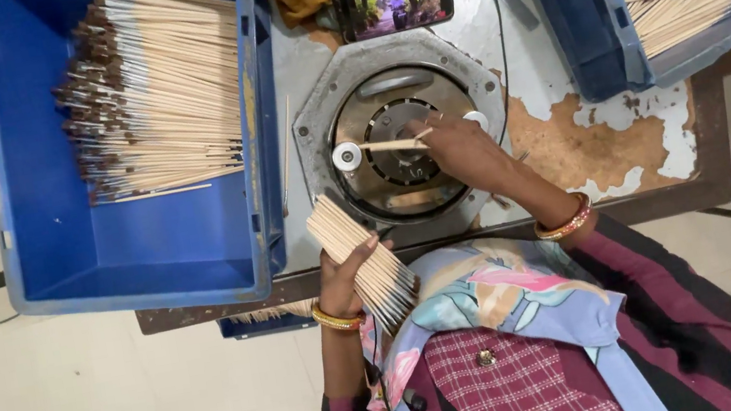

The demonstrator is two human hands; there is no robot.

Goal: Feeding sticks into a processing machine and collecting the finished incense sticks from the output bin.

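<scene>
Thin pale wooden sticks (364, 259) sit bundled in the left hand (343, 277), fingers curled tight around them, just over the desk (572, 153) edge. Right hand (459, 147) pinches one single wooden stick (390, 145) over the round grey metal machine plate (400, 146), its tip at a small white roller (346, 156).

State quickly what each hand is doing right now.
Left hand: closed on a bundle of wooden sticks.
Right hand: pinching a single wooden stick over the round metal machine.

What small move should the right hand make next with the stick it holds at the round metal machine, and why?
Probably push the stick further into the white roller: the right hand holds it level with its tip at the roller on the machine, while the left hand grips a waiting bundle.
</scene>
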